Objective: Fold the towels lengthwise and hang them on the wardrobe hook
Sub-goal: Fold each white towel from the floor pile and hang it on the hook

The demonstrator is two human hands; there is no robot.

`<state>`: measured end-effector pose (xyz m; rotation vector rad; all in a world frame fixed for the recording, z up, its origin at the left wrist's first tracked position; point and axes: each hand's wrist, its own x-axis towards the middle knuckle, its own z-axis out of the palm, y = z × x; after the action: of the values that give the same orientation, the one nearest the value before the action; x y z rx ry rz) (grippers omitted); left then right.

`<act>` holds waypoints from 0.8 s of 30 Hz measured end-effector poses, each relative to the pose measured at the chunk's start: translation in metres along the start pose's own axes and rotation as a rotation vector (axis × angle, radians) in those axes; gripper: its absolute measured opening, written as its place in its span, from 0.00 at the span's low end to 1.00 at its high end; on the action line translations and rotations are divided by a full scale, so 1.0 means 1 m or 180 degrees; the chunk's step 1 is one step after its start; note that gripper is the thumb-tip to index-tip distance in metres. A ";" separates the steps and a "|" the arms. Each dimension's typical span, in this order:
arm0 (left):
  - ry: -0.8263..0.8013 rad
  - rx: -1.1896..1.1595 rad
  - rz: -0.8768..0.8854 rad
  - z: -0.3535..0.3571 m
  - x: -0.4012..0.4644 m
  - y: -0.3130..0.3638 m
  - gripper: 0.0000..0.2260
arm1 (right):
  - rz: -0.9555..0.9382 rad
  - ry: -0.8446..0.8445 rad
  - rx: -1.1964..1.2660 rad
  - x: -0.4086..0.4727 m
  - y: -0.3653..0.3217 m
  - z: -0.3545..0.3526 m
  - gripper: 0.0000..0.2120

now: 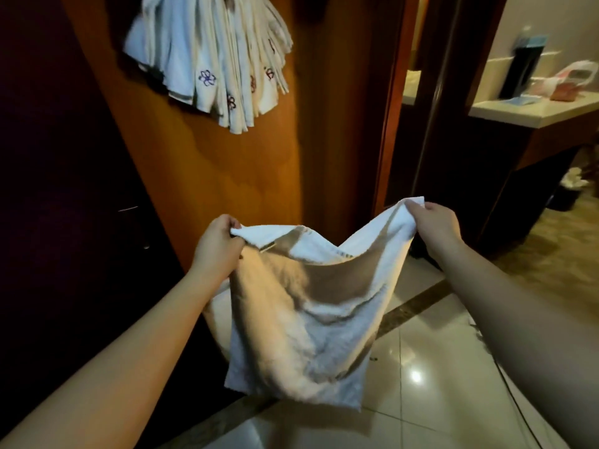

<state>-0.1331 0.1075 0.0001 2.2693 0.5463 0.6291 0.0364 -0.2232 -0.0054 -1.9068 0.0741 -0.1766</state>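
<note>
We read no writing anywhere; the hung towels [207,56] on the orange wardrobe panel [259,163], far left, carry only stitched flower motifs. Near us, our left hand [217,246] and right hand [436,223] each curl their fingers around a top corner of the white towel [301,322], which sags between them above the tiled floor [431,384].

**Room setting: wardrobe corner and adjoining vanity**

Orange-brown wooden panel [259,163] at centre, dark door [64,189] at left. Glossy pale floor tiles [437,400] with a dark inlaid strip [411,307] reflect a ceiling light. At right, a white worktop [531,113] carries a plastic bag [573,79].
</note>
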 end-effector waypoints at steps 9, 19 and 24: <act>0.0066 -0.0751 -0.0402 -0.035 -0.027 -0.018 0.16 | 0.0518 0.0121 0.0661 -0.008 -0.002 -0.004 0.13; 0.0290 -0.1885 -0.1487 -0.053 -0.028 -0.031 0.15 | 0.0373 -0.0144 0.0606 -0.014 -0.012 0.009 0.18; 0.0059 -0.2855 -0.1646 -0.061 -0.028 -0.038 0.10 | 0.0982 -0.0461 0.0918 -0.024 -0.018 0.016 0.13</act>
<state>-0.1979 0.1496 0.0034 1.2196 0.6562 0.4873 0.0149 -0.1994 0.0044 -1.5922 0.2308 0.1528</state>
